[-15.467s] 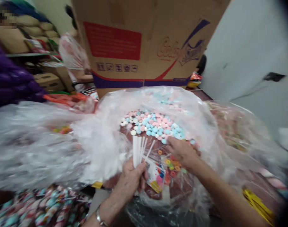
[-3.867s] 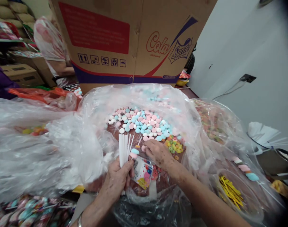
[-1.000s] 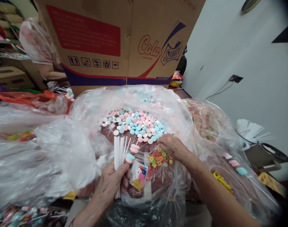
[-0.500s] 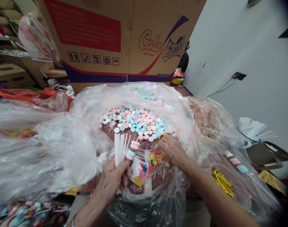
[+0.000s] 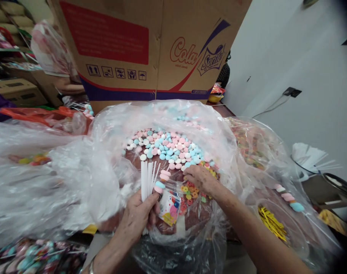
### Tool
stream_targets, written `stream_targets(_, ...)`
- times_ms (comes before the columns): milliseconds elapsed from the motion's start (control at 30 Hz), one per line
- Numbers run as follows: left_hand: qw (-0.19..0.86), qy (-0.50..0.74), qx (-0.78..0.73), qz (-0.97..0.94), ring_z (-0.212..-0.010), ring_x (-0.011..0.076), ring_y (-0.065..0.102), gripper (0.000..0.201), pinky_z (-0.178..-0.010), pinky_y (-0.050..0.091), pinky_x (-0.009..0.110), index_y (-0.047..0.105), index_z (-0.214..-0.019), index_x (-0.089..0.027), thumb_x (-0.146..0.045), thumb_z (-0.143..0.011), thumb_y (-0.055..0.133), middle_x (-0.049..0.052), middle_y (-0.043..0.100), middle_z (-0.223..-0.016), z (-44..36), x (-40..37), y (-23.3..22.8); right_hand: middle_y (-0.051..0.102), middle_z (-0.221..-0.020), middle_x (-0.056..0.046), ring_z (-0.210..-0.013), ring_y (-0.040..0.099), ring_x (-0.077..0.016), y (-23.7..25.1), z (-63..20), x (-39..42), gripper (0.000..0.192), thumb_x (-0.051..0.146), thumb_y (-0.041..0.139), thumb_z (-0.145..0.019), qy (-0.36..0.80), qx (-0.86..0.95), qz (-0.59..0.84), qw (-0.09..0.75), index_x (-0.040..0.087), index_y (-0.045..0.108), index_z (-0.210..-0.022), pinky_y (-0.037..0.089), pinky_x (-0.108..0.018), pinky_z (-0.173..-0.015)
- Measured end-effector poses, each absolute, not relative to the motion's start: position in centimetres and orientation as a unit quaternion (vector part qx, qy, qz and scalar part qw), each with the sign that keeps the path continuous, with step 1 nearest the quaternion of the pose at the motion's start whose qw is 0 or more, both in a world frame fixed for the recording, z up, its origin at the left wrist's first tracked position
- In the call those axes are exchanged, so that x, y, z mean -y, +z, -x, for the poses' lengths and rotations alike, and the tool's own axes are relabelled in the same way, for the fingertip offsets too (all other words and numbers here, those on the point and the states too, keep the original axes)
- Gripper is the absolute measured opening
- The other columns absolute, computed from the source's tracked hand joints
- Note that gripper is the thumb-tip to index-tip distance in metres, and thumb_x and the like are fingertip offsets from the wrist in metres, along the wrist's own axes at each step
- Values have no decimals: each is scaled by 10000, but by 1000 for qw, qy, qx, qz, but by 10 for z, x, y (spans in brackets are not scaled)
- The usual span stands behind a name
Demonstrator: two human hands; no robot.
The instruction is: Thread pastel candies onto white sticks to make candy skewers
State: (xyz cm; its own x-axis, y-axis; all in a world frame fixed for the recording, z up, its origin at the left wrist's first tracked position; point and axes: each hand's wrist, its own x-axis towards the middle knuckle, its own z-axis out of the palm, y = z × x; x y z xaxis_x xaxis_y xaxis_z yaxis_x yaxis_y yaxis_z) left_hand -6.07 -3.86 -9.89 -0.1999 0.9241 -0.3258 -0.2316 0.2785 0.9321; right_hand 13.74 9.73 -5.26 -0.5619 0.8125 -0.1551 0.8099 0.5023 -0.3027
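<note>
Left hand (image 5: 139, 219) closed around a bundle of white plastic sticks (image 5: 147, 179) and a small clear printed packet (image 5: 169, 201), which holds pink and blue candy discs (image 5: 161, 182). To its right, the right hand (image 5: 200, 179), fingers curled, rests on small multicoloured ring candies (image 5: 190, 189) inside the large clear plastic bag (image 5: 110, 160). Behind the bag stands a brown cardboard carton (image 5: 150, 49).
</note>
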Motion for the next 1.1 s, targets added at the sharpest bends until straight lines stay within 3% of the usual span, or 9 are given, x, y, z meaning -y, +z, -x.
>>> stream_targets(100, 557, 521, -572, -301, -284, 73, 441, 434, -265, 313, 166, 560, -636, -174, -575, -749, 681, -27, 598, -494, 60, 39, -97, 660, -833, -69, -816, 567, -188, -56, -138, -97, 174, 159, 561, -872, 172, 871, 460, 2, 163, 684, -749, 357, -275, -730)
stream_targets(233, 557, 508, -579, -310, -270, 74, 416, 449, -274, 297, 161, 556, -603, -177, -586, -758, 661, -38, 533, -398, 60, 39, -95, 642, -821, -41, -796, 563, -175, -58, -136, -90, 93, 109, 571, -806, 179, 859, 478, 44, 172, 637, -790, 373, -271, -707)
stream_targets(333, 561, 500, -579, -318, -268, 75, 408, 438, -274, 293, 162, 558, -622, -182, -586, -762, 652, -41, 532, -394, 59, 39, -95, 639, -752, 3, -689, 582, -152, -58, -128, -85, 49, 200, 561, -839, 301, 782, 509, 194, 191, 607, -853, 417, -264, -649)
stream_targets(433, 566, 493, -577, -322, -275, 77, 414, 426, -273, 294, 165, 546, -650, -192, -591, -751, 655, -42, 555, -425, 59, 39, -93, 654, -722, 27, -623, 596, -143, -54, -115, -81, 228, 369, 674, -789, 496, 639, 467, 358, 200, 632, -936, 457, -266, -602)
stream_targets(567, 572, 478, -577, -335, -255, 79, 370, 392, -279, 262, 168, 541, -664, -204, -572, -756, 640, -64, 485, -345, 58, 39, -86, 662, -681, 18, -585, 585, -121, -53, -99, -76, 319, 410, 790, -686, 584, 557, 431, 404, 174, 689, -877, 455, -248, -564)
stream_targets(700, 567, 480, -579, -335, -249, 83, 354, 370, -272, 250, 177, 533, -667, -214, -561, -755, 628, -70, 480, -345, 57, 38, -81, 683, -734, 7, -640, 609, -129, -57, -94, -72, 299, 378, 808, -677, 576, 560, 421, 422, 180, 712, -879, 478, -248, -593)
stream_targets(867, 561, 475, -587, -339, -252, 86, 347, 387, -277, 235, 182, 542, -669, -215, -584, -759, 611, -65, 476, -336, 58, 38, -81, 741, -919, -19, -867, 676, -167, -55, -99, -66, 138, 264, 668, -821, 427, 701, 386, 421, 226, 754, -922, 532, -292, -806)
stream_targets(1100, 542, 486, -592, -345, -269, 88, 355, 409, -306, 235, 185, 524, -663, -218, -602, -776, 607, -67, 455, -315, 58, 40, -82, 763, -1037, -37, -975, 701, -173, -62, -101, -57, 268, 215, 533, -895, 374, 768, 341, 394, 237, 770, -1017, 551, -300, -890)
